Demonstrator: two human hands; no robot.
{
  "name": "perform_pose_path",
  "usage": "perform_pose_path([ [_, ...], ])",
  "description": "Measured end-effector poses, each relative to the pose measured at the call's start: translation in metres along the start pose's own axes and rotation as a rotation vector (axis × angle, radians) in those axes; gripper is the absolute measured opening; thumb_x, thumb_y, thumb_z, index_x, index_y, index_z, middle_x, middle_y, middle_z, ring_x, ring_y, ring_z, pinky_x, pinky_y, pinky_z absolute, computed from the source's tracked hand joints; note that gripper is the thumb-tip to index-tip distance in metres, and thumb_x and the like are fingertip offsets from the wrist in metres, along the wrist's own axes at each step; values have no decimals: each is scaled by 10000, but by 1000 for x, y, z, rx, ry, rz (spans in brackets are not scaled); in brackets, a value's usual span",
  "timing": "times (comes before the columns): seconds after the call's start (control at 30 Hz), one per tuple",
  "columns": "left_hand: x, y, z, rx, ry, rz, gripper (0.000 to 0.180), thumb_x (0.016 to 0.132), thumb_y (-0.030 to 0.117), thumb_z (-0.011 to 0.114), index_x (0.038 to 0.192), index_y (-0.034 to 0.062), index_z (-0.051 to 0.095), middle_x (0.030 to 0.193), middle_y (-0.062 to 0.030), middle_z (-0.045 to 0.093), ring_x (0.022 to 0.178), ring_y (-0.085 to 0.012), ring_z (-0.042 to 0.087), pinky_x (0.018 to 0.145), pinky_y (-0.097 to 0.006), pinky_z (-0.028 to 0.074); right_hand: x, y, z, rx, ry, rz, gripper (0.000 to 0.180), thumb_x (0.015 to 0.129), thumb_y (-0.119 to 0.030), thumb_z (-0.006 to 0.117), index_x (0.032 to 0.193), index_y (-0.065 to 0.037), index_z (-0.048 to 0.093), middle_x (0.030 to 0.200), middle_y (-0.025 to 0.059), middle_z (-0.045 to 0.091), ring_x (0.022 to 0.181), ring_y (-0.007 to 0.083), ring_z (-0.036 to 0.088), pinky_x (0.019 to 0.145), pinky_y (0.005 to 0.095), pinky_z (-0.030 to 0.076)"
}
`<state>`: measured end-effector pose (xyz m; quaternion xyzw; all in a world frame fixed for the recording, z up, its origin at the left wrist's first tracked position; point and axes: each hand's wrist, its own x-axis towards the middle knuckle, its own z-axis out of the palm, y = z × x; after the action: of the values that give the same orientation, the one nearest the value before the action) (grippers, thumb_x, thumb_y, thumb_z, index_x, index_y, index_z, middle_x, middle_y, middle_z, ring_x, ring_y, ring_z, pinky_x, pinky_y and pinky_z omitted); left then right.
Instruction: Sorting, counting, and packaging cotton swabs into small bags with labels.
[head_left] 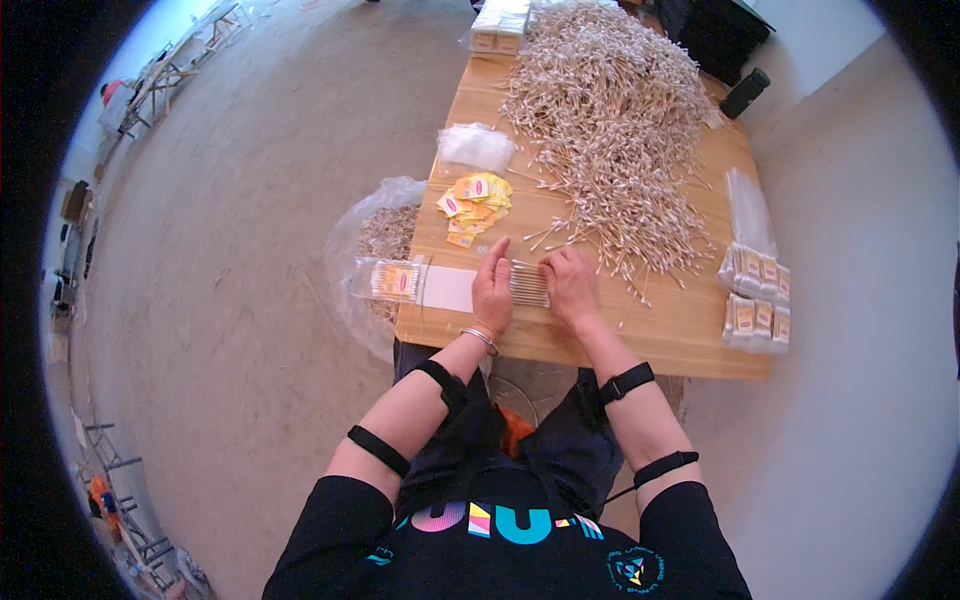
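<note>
A row of cotton swabs (529, 284) lies side by side on the wooden table between my two hands. My left hand (491, 291) stands on edge at the left side of the row, its fingers stretched out straight. At the opposite side, my right hand (571, 286) has its fingers curled in against the swabs; its fingertips are partly hidden. Just left of my left hand lies a flat whitish strip (448, 289). Beyond it, a clear bag of swabs with an orange label (395, 281) sits at the table's left edge.
A large heap of loose cotton swabs (610, 120) covers the far table. Yellow cards (475, 205) and clear bags (475, 148) lie at the left. Filled packs (755, 320) line the right edge by the wall. A plastic sack of swabs (385, 235) stands beside the table.
</note>
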<state>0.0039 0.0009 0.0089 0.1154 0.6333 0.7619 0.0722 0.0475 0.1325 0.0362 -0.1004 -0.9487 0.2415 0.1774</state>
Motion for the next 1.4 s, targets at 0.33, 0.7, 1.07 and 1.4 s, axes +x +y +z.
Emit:
perform_pose_path([
  [0.33, 0, -2, -3, -36, 6, -29, 399, 971, 204, 369, 1289, -26, 442, 1280, -168, 504, 1208, -226, 458, 1011, -297, 332, 6, 7, -3, 59, -59, -8, 77, 783, -76, 603, 821, -76, 671, 806, 89, 582, 835, 272, 559, 748, 374, 448],
  [0.7, 1, -6, -3, -67, -26, -37, 406, 973, 213, 366, 1303, -17, 427, 1292, -160, 497, 1223, -220, 444, 1021, -291, 321, -24, 8, 16, 440, 302, 296, 204, 879, -19, 459, 1039, -10, 584, 1025, 118, 585, 991, 226, 556, 876, 313, 431],
  [1.07, 3, -5, -3, -37, -40, -8, 412, 981, 247, 354, 1274, -26, 453, 1265, -163, 518, 1191, -229, 475, 1002, -304, 347, -36, -16, 27, 83, 65, 47, 565, 860, -187, 505, 1334, 55, 313, 1398, 230, 309, 1334, 355, 244, 1104, 415, 188],
  [1.4, 1, 3, -8, 34, -134, -78, 459, 988, 294, 325, 1291, -37, 422, 1299, -172, 484, 1225, -233, 439, 1028, -306, 312, -49, -32, 14, -339, -334, -5, 829, 847, -451, 486, 1379, 93, 156, 1458, 250, 144, 1378, 360, 102, 1123, 456, 88],
])
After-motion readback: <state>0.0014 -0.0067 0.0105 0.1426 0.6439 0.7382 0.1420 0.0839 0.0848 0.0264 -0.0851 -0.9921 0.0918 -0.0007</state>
